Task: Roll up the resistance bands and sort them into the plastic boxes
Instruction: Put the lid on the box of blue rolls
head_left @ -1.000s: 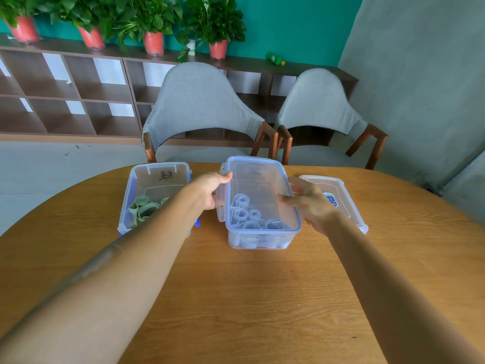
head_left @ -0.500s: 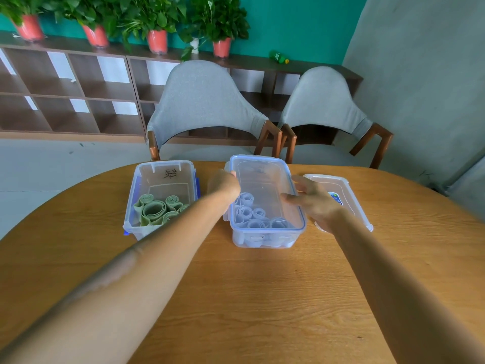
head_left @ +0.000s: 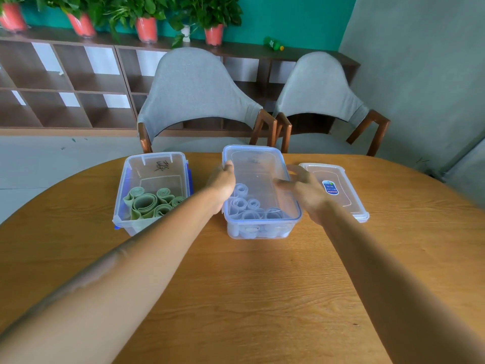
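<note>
While both hands bear on the lid (head_left: 258,174) of the middle box (head_left: 259,227), two boxes and two lids stand on the table (head_left: 262,298). Left hand (head_left: 223,183) grips the lid's left edge; right hand (head_left: 305,190) rests spread-fingered on its right. Left box (head_left: 123,203), uncovered, holds green rolls (head_left: 149,204); pale blue rolls (head_left: 246,206) lie under the lid. Spare lid (head_left: 349,195) lies flat at right.

view: head-worn, single | faces: forward and down across wooden table (head_left: 262,285) | range: near, arm's reach
</note>
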The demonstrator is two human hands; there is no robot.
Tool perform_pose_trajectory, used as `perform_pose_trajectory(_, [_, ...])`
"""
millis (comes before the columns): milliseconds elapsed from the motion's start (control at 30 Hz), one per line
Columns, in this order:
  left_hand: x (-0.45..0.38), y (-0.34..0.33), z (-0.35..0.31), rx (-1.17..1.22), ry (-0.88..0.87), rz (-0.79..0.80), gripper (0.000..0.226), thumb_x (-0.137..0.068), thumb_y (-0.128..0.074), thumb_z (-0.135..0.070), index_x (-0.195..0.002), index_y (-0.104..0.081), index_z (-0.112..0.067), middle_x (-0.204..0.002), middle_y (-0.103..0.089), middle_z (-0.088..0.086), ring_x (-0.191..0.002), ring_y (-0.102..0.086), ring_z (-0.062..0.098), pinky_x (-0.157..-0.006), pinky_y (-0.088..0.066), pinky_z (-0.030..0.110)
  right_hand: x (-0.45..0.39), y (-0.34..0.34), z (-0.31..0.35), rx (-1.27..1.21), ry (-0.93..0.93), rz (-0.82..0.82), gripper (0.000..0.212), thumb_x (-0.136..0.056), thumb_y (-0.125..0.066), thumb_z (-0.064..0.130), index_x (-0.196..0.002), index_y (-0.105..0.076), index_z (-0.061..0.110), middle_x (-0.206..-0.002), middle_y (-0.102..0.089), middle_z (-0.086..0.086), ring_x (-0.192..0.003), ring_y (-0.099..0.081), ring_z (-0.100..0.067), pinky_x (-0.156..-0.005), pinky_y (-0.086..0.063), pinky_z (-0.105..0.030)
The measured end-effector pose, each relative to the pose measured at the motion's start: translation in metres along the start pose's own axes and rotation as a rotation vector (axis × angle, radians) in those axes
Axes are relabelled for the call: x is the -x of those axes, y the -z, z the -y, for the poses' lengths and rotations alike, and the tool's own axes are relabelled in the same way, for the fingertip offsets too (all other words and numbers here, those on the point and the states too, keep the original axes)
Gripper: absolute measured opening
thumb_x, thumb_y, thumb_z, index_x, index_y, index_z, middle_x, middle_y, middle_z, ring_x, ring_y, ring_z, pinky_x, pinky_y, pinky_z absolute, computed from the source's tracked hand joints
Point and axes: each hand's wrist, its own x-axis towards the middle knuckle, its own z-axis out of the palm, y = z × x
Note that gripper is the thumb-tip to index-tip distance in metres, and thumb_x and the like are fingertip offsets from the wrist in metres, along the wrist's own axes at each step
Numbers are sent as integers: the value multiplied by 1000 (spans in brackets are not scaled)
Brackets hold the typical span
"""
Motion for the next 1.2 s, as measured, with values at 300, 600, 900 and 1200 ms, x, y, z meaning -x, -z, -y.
perform_pose_trajectory(300, [-11,11,7,42,-121,-137,29,-105,-47,-38,-116,-51,-12,-106,-58,6,-74,-49,10,-58,-34,27,9,-6,6,23,40,-142,63,-81,-82,16,-134,-50,26,-109,-63,6,-97,-66,-18,-71,-58,-31])
perform_pose_trajectory(600, [-19,26,1,-76,-92,-116,39,-97,-61,-41,-117,-52,-9,-105,-57,5,-77,-52,14,-63,-42,30,-5,8,26,117,-364,-231,35,-93,-67,37,-106,-66,4,-93,-72,-13,-77,-69,-20,-56,-58,-29])
perform_pose_trajectory(900, [-1,30,-12,-272,-255,-225,44,-97,-58,-47,-109,-47,-7,-95,-52,4,-78,-49,20,-53,-30,28,-2,1,25,486,-211,-325,38,-95,-57,50,-94,-70,14,-80,-70,-8,-71,-67,-21,-57,-54,-30])
perform_pose_trajectory(1200, [5,65,-40,19,-252,-7,23,-102,-56,-35,-101,-56,-12,-72,-57,2,-66,-58,18,-56,-46,27,13,5,47,182,-248,-295,24,-94,-54,24,-73,-58,13,-63,-52,-3,-57,-49,-16,-51,-46,-25])
